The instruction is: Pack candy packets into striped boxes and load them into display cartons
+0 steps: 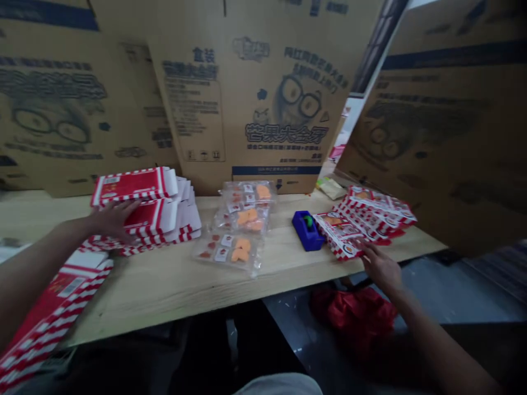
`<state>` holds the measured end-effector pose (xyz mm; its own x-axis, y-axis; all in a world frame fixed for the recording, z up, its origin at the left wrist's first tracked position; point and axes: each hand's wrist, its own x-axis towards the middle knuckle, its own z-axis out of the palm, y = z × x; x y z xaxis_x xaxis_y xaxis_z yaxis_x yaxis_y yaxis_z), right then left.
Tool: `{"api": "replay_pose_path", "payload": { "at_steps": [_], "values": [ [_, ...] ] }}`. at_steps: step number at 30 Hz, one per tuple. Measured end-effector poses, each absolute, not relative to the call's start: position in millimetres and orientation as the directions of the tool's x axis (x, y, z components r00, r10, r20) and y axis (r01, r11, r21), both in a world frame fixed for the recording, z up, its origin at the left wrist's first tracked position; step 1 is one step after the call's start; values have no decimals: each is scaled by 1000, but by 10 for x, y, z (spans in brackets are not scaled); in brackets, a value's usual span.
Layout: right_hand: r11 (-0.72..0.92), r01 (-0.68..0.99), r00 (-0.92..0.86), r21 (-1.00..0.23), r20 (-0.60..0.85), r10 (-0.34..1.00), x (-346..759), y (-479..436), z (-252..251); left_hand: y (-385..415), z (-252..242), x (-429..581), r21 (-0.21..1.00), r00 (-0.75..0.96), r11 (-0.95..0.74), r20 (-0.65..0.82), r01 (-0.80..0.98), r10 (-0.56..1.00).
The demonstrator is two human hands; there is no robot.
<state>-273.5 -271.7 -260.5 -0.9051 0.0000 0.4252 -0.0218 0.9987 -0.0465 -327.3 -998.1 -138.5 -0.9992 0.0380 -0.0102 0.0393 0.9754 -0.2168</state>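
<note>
The middle cardboard carton (pixel 230 109) bears the clearest print: 芒果大金牙 in large dark characters, 盒装 at upper left and, smaller, what looks like 盒装 again at lower right. An arched line on it appears to begin 网红同款; the bracketed line under the big name, the panel of small lines and the pale characters in the blue band are too blurred to read surely. Handling signs, including paired upward arrows, stand low on its left. Lettering on the left carton (pixel 53 104) and right carton (pixel 411 120) is illegible. Barcodes, digits unreadable, mark the upper red box (pixel 135 185) and lower red box (pixel 53 299); print on the checked packages (pixel 335 226) and small labels in the clear packets (pixel 233 252) cannot be made out.
</note>
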Motion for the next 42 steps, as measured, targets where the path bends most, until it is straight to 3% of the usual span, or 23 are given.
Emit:
{"api": "replay_pose_path", "payload": {
  "at_steps": [2,5,7,9,11,15,18,22,25,28,30,32,38,42],
  "values": [
    [999,-40,-910,-27,413,-25,-2812,-2887,-2692,-10103,-1450,-3318,-276,-992,960,-125,53,19],
    [976,-170,-874,-134,477,-87,-2954,-3568,-2627,-10099,-1511,-3345,-273,-983,957,-172,102,56],
    [891,-376,-867,-254,435,-242,-3069,-4253,-2531,-10062,-1502,-3346,-262,-981,957,-179,126,81],
    [799,-510,-855,-318,284,-434,-3168,-4947,-2441,-10046,-1461,-3336,-268,-984,958,-166,102,58],
    [811,-511,-859,-285,124,-497,-3233,-5483,-2378,-10043,-1416,-3281,-275,-991,960,-133,44,7],
    [786,-609,-791,-110,10,-611,-3230,-5927,-2385,-9959,-1466,-2844,-265,-996,963,-90,51,28],
    [777,-630,-767,-13,-148,-624,-3049,-6058,-2470,-9826,-1699,-2231,-223,-992,971,-115,81,56],
    [695,-718,-665,-25,-271,-696,-2698,-6383,-2506,-9734,-2072,-1400,-147,-990,989,-135,-11,-31],
    [547,-835,-520,-57,-247,-818,-2639,-6684,-2425,-9717,-2188,-952,-128,-972,986,-194,-108,-132],
    [132,-989,-121,-68,-151,-981,-2778,-7030,-2357,-9679,-2183,-664,-138,-937,973,-272,-187,-219],
    [-169,-981,184,-99,-177,-967,-2864,-7298,-2373,-9645,-2186,-540,-132,-929,969,-281,-210,-240],
    [-304,-939,336,-158,-244,-910,-2893,-7569,-2434,-9620,-2214,-450,-116,-939,971,-252,-211,-234],
    [-290,-915,355,-281,-217,-909,-2949,-8101,-2491,-9623,-2296,-273,-83,-949,972,-213,-221,-234],
    [-95,-947,107,-307,-24,-994,-3057,-8235,-2336,-9526,-2310,-231,-88,-944,962,-188,-259,-271]
  ]
}}
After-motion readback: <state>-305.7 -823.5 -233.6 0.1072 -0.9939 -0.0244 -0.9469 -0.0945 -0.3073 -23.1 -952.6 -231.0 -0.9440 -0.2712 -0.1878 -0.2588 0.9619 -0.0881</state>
